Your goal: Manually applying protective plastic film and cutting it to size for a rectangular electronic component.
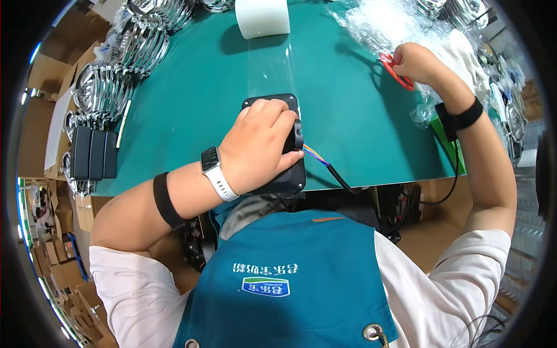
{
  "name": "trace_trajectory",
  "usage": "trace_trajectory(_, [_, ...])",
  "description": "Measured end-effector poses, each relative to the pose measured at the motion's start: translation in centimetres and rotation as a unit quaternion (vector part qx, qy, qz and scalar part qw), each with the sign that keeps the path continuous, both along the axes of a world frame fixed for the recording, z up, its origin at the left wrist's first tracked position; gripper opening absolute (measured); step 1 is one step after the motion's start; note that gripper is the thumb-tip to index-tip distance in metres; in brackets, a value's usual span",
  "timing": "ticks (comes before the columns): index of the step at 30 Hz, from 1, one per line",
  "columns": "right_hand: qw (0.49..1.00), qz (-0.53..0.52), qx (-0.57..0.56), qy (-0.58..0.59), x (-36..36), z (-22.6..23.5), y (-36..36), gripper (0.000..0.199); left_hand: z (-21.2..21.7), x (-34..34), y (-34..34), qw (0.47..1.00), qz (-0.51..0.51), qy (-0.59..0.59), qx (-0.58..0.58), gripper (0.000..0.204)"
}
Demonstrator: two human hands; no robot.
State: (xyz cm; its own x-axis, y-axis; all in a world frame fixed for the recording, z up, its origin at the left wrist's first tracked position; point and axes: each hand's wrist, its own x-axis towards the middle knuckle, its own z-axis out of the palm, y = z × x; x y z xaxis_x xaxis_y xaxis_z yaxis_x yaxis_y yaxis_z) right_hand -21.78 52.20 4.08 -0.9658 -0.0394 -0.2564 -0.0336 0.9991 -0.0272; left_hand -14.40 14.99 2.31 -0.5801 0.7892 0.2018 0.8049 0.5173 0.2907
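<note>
My left hand (258,142) presses down on a black rectangular device (290,181) at the near edge of the table, its fingers curled over the right side. Coloured wires (315,153) leave that side and run into a black sleeve. A strip of clear film (271,69) stretches from the far end of the device to a film roll (263,18). Farther off to the right, my right hand (419,65) is closed on red-handled scissors (400,74); their blades cannot be made out. Crumpled clear plastic (383,26) lies just beyond that hand.
Stacked shiny metal parts (104,90) line the table's left side, with several black blocks (93,153) nearer me. A green box (448,142) and black cable lie under my right forearm. White cloth (467,64) and more metal parts crowd the right edge of the green table (191,116).
</note>
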Motion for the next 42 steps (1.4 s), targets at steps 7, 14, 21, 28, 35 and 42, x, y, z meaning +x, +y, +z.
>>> trace_trajectory(7, [0.914,-0.016,-0.406,0.014,1.3,2.4,1.5,0.032,-0.3,-0.1,-0.4,1.000,0.007,-0.025,0.013,0.053])
trace_trajectory(14, [0.986,0.145,0.018,0.080,-0.2,5.1,1.5,0.049,3.2,-1.8,-0.6,0.998,-0.035,0.035,-0.029,0.066])
trace_trajectory(21, [0.909,-0.022,-0.411,-0.069,0.9,6.0,-0.7,0.057,4.4,-12.6,2.8,0.996,0.046,0.016,-0.076,0.054])
trace_trajectory(28, [0.688,0.016,-0.714,-0.129,4.3,5.4,-3.2,0.040,5.7,-13.1,11.4,0.890,-0.097,-0.376,0.238,0.061])
trace_trajectory(35, [0.690,-0.031,-0.712,-0.126,6.4,5.5,-3.8,0.041,4.9,-11.8,14.3,0.797,-0.183,-0.541,0.200,0.013])
trace_trajectory(42, [0.729,-0.096,-0.678,-0.002,7.8,5.0,-2.0,0.035,4.6,-11.0,15.0,0.916,-0.085,-0.354,0.171,0.027])
